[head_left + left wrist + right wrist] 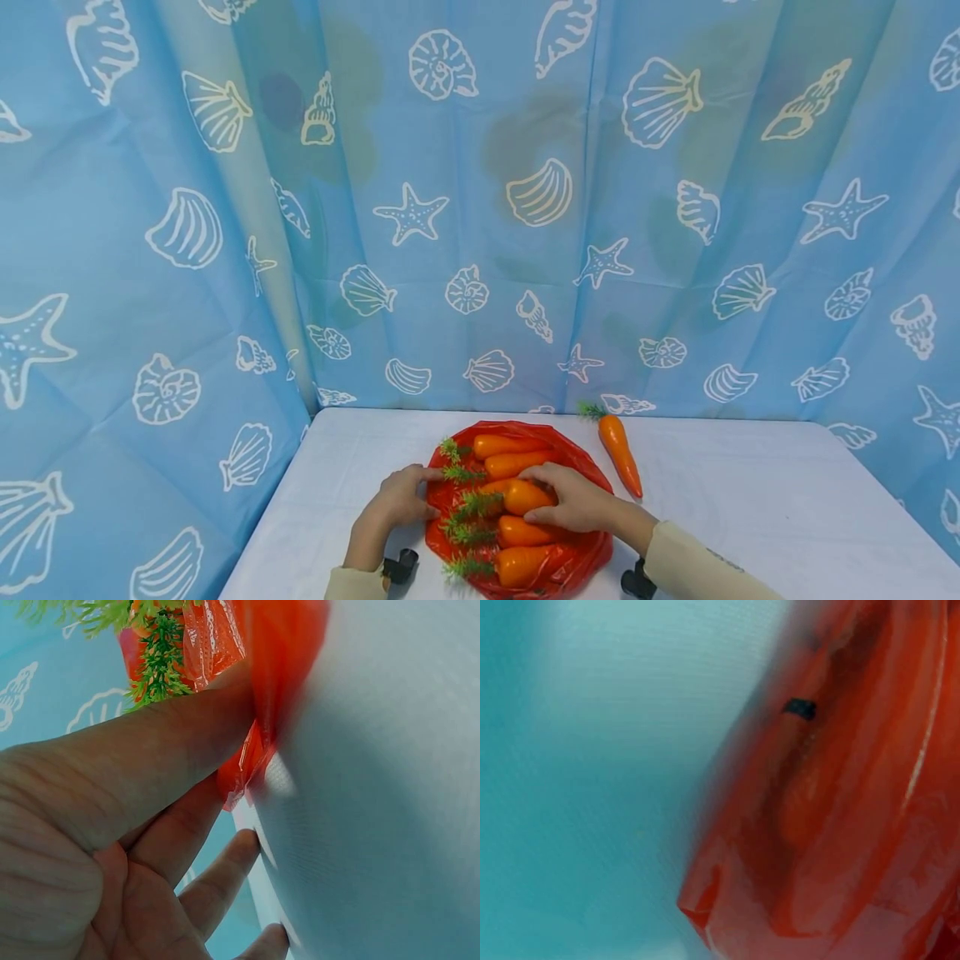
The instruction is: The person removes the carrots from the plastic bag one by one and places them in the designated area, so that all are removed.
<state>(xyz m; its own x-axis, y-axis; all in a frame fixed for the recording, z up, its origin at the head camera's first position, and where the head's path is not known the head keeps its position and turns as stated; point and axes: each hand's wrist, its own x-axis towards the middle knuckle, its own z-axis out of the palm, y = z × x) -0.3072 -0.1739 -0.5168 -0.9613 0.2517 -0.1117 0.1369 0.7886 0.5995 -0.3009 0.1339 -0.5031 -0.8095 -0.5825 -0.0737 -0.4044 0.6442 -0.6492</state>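
Several orange carrots with green leafy tops lie side by side on a red plastic bag (592,550) spread on the table. At the bag's left edge, my left hand (397,504) pinches the thin red plastic (289,660) between thumb and index finger; its other fingers (217,889) extend near the white surface. Over the middle of the row, my right hand (573,500) grips a carrot (525,497), thumb on the near side and fingers on the far side. In the right wrist view only the red bag (832,817) shows; that hand is outside the picture.
One more carrot (620,454) lies off the bag, to its right, leaves toward the back. The white table (750,500) meets a blue shell-patterned curtain (480,250) at the back; another curtain side hangs at left. A black camera (401,567) sits at the left wrist.
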